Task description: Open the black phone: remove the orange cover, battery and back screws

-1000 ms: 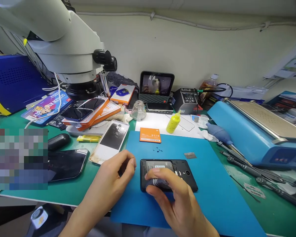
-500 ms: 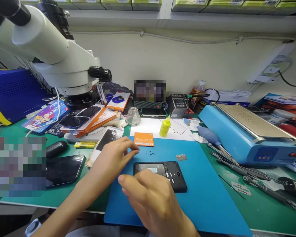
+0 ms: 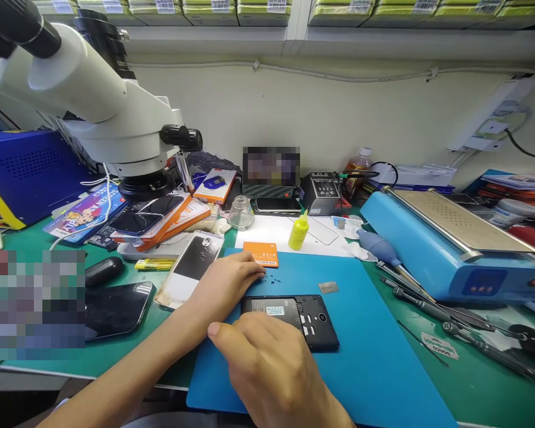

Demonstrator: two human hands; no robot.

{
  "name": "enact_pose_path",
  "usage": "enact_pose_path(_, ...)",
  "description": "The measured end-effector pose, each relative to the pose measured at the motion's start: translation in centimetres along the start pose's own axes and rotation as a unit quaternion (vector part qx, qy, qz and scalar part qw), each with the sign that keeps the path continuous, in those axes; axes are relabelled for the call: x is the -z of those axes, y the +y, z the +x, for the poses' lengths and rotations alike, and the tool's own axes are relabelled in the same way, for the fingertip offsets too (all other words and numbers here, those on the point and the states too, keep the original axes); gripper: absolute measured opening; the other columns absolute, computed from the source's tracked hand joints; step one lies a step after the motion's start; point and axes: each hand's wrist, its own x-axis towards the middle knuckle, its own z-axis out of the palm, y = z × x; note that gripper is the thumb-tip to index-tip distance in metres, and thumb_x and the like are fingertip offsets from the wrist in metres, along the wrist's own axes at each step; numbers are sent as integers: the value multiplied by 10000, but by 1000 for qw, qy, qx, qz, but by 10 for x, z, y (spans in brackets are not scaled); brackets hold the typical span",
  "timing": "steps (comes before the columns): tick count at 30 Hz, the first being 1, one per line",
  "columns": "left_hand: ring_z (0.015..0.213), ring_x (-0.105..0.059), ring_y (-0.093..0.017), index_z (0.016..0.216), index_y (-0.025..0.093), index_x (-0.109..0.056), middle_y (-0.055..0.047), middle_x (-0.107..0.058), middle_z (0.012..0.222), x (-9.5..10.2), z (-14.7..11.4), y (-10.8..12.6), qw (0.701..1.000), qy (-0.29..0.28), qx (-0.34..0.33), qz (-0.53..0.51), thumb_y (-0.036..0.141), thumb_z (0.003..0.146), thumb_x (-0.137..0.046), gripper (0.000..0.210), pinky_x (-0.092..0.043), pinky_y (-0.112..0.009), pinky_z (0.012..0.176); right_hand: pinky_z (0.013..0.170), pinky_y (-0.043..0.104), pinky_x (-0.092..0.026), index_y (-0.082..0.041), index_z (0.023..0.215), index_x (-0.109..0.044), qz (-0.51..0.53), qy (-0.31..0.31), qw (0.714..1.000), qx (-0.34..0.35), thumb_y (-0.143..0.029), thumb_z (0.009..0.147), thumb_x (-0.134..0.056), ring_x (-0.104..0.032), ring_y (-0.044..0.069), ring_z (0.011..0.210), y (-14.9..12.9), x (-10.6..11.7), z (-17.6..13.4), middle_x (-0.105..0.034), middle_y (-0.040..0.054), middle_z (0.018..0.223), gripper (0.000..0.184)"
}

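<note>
My left hand (image 3: 234,279) rests at the mat's upper left, its fingertips pressed together beside a scatter of tiny dark screws (image 3: 274,279). Whether a screw is between those fingertips is too small to tell. My right hand (image 3: 274,365) is curled closed above the lower left of a black phone (image 3: 323,339), thumb lying to the left; its palm side is hidden. The phone lies with its back cover off, camera at the right, and my right hand covers part of it. Behind my left fingers lies an orange phone battery (image 3: 267,255), partly covered by them.
Under the phone spreads a blue mat (image 3: 374,368). A small metal plate (image 3: 328,288) lies to its upper right, a yellow bottle (image 3: 298,232) behind. A microscope (image 3: 129,125) overhangs the left; a blue heating plate machine (image 3: 463,249) and several tools (image 3: 421,303) occupy the right.
My left hand has moved right to the screws, and its fingertips have come down and together. My right hand stays curled over the phone, nearly unmoved. The view has tilted slightly.
</note>
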Motion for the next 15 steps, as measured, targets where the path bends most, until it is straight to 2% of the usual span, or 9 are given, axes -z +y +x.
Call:
enact_pose_path(3, 1040, -783, -214, 1093, 188, -777, -50, -819, 1130, 7, -11, -3, 999, 41, 20, -28, 246, 1101, -676, 117, -635, -416, 974, 880, 347, -652, -116, 1411, -526, -10, 10, 1000, -2, -85, 1015, -471, -776, 214, 1078, 1, 2, 0, -801, 112, 1163, 401)
enact_pose_path(6, 1012, -793, -210, 1100, 233, -776, -25, -842, 1119, 12, -36, -2, 992, 99, 59, -52, 258, 1117, -612, 167, -606, -364, 941, 1050, 404, -633, -143, 1348, -585, -42, 27, 999, 7, -131, 1015, -636, -698, 284, 1352, 1, 2, -2, -757, 162, 1386, 337)
enact_pose_path(8, 976, -793, -207, 1115, 264, -773, -5, -844, 1084, 12, -56, 1, 986, 128, 87, -66, 296, 1120, -578, 199, -598, -344, 896, 1091, 388, -615, -152, 1350, -602, -52, 36, 998, 20, -109, 1033, -622, -673, 264, 1395, 1, 0, -4, -758, 141, 1395, 321)
enact_pose_path(11, 942, -803, -204, 1121, 300, -786, 15, -847, 1048, 6, -79, 6, 978, 151, 111, -91, 368, 1097, -576, 222, -600, -316, 833, 1085, 362, -619, -108, 1391, -584, -46, 37, 998, 30, -87, 1041, -437, -652, 237, 1429, 1, -2, -7, -737, 158, 1432, 380)
enact_pose_path(15, 966, -825, -202, 1099, 306, -798, 16, -852, 1059, -4, -90, 11, 971, 159, 122, -128, 421, 1071, -572, 255, -622, -284, 837, 1099, 372, -614, -115, 1383, -577, -54, 39, 998, 14, -60, 976, -582, -640, 257, 1441, 1, -1, -8, -733, 170, 1437, 411)
